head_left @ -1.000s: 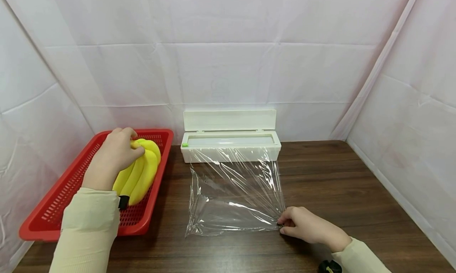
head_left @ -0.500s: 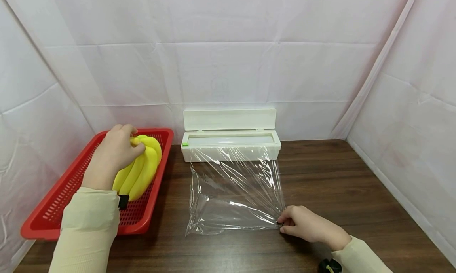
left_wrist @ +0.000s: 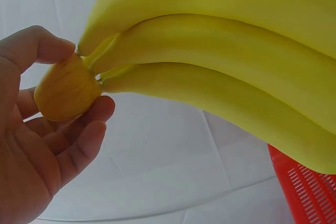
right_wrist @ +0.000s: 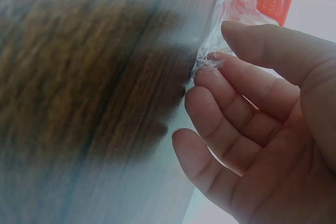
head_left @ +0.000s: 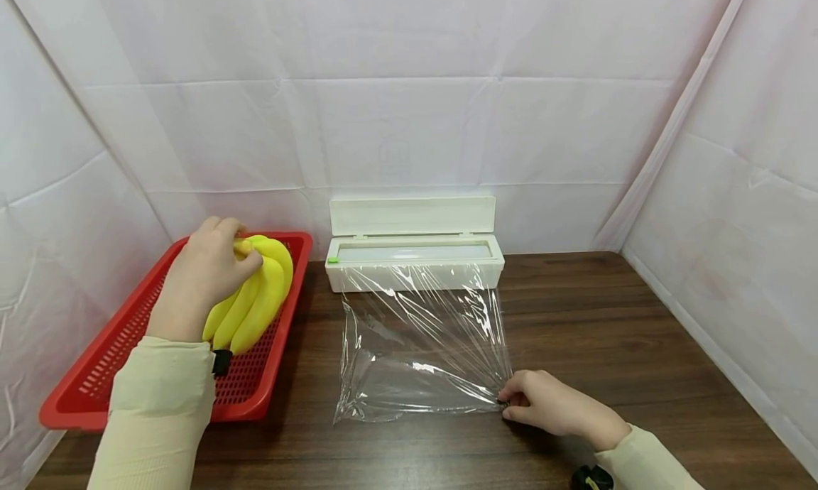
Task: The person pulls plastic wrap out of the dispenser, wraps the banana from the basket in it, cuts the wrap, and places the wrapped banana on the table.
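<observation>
My left hand (head_left: 206, 270) grips a bunch of yellow bananas (head_left: 258, 305) by its stem end. In the left wrist view the thumb and fingers close round the brownish stem (left_wrist: 68, 88), and the bananas (left_wrist: 210, 40) stretch off to the right. The bunch hangs over the red basket (head_left: 271, 376). At the lower right, my right hand (head_left: 556, 406) pinches the near right corner of a sheet of cling film (head_left: 422, 355). Close up, crumpled film (right_wrist: 210, 59) shows between its thumb and fingertips. The sheet runs back over the front of a white dispenser box (head_left: 415, 273).
The dispenser's lid (head_left: 412, 216) stands raised at the back. A small green piece (head_left: 332, 260) sits at the box's left end. White cloth walls (head_left: 396, 135) enclose the dark wooden table (head_left: 575, 312) at the back and sides.
The bananas have risen slightly in my left hand, showing more of the basket floor beneath. My right hand and the cling film have stayed in place.
</observation>
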Tool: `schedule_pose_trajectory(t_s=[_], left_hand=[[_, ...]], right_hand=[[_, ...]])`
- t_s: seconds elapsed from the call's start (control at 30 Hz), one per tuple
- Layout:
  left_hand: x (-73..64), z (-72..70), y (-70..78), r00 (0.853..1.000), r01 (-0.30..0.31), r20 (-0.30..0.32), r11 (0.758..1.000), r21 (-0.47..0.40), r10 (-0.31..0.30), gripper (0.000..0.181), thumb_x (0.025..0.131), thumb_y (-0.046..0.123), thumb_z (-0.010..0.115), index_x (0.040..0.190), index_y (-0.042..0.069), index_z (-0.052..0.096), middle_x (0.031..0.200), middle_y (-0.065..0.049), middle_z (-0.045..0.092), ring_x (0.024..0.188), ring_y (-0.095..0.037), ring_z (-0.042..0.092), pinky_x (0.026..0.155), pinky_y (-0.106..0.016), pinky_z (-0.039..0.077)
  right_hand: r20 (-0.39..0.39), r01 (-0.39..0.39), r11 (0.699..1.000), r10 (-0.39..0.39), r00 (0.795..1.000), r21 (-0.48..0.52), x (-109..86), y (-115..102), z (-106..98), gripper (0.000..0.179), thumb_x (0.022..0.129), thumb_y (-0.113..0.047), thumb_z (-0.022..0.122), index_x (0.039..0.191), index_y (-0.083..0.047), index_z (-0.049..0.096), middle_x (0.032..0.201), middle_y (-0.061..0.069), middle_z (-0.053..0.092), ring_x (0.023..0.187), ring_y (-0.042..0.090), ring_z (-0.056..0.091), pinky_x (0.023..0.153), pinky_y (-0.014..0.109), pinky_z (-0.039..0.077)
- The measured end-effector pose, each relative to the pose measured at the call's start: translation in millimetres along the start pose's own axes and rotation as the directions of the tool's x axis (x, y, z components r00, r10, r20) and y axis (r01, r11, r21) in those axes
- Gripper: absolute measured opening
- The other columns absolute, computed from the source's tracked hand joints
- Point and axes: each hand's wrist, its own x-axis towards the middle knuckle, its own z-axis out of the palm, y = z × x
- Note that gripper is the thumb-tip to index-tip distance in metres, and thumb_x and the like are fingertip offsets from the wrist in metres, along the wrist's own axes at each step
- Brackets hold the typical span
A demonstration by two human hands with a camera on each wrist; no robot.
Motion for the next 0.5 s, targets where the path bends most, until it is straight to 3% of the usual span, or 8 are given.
schedule_pose_trajectory(t_s=[0.27,0.5], left_hand=[[-1.2,1.2,3.3,0.995,-0.042,-0.088,0.999,-0.017,0.040,0.037,0.083,0.013,0.053,0.115,-0.007,0.054,0.115,-0.025,0.049,0.093,-0.037,0.047,0.075,-0.049,0.042],[-1.4,2.9,5.2,0.982,-0.084,-0.170,0.996,-0.022,0.079,0.038,0.082,0.011,0.054,0.115,-0.006,0.056,0.115,-0.025,0.050,0.087,-0.035,0.050,0.068,-0.045,0.042]], right_hand=[[-0.004,0.001,1.000,-0.001,1.000,0.000,-0.1,0.5,0.7,0.015,0.083,-0.017,0.071,0.093,-0.005,0.070,0.082,-0.008,0.062,0.070,-0.006,0.049,0.061,0.019,0.045],[-0.006,0.004,1.000,-0.004,1.000,0.000,-0.3,1.1,0.6,0.015,0.083,-0.016,0.070,0.093,-0.005,0.070,0.082,-0.008,0.061,0.069,-0.006,0.049,0.060,0.019,0.045]])
